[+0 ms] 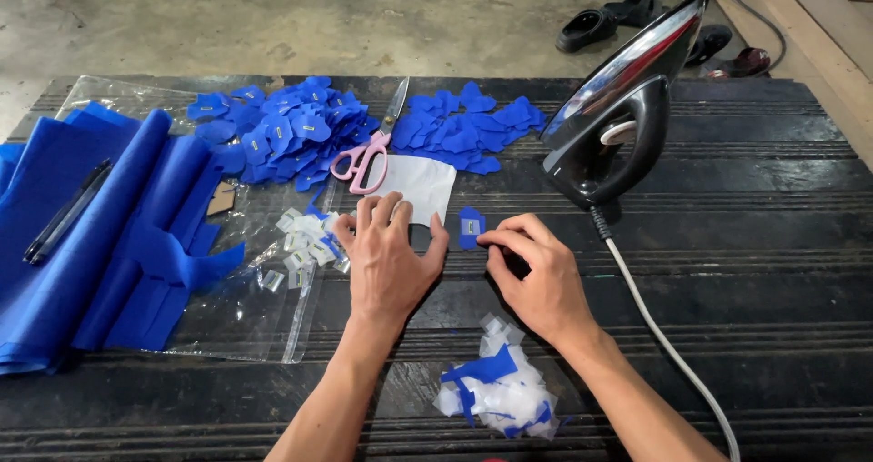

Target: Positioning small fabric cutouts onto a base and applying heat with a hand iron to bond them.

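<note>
Where the concrete floor ends, a dark ribbed table fills the view, with sandals lying on the floor behind it. Folded blue cloth covers the table's left end, a pen on top, a clear bag beside it. An iron stands upright at right, its cord trailing toward the near edge. Blue pieces lie heaped at the back, pink scissors among them. Near the front edge sits a pile of scraps. At centre the left hand presses flat, fingers together, on white paper. Just beside it the right hand pinches the edge of a small blue patch.
</note>
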